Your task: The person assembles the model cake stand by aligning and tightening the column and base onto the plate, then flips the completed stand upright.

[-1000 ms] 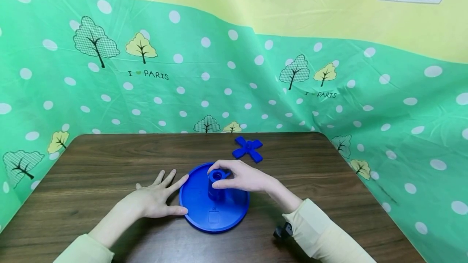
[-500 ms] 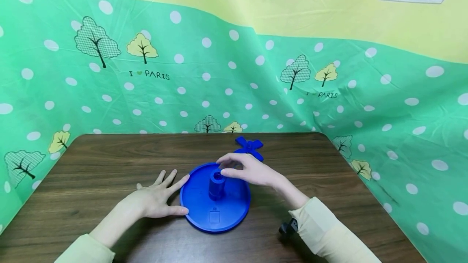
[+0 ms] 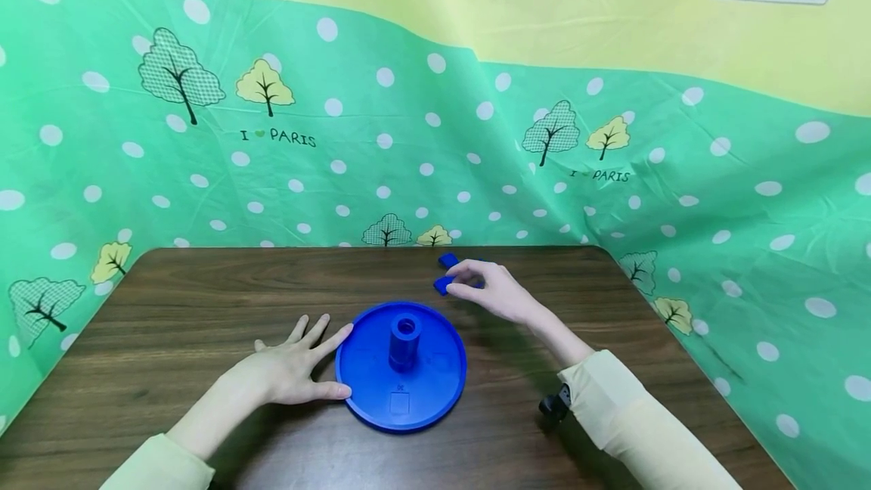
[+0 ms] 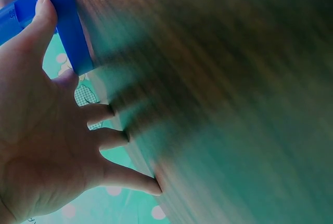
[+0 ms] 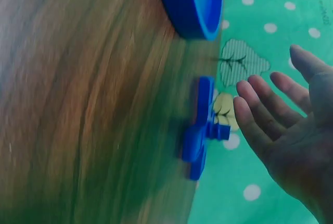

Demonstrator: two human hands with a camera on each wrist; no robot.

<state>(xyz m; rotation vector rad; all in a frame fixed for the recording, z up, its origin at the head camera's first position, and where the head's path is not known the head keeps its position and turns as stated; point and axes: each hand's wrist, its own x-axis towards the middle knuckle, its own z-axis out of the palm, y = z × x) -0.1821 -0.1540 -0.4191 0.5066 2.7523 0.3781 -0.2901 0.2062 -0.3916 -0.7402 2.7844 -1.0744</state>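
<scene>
A round blue base (image 3: 381, 399) with a raised rim lies on the table, and a hollow blue post (image 3: 404, 346) stands upright at its middle. My left hand (image 3: 289, 373) has its fingers spread on the table, with thumb and forefinger touching the left rim. Over the blue four-armed cross piece (image 3: 445, 284) hovers my right hand (image 3: 500, 292), fingers loosely bent, hiding much of it in the head view. The right wrist view shows the cross piece (image 5: 203, 125) lying with a short peg upward and a gap between it and the hand (image 5: 283, 125).
The brown wooden table (image 3: 224, 301) ends at a green and yellow curtain (image 3: 340, 119) with dots and trees. A black device (image 3: 554, 403) sits at the right wrist by the sleeve.
My right hand has left the top of the post and moved back and right to above the cross piece. The left hand and the base have stayed in place.
</scene>
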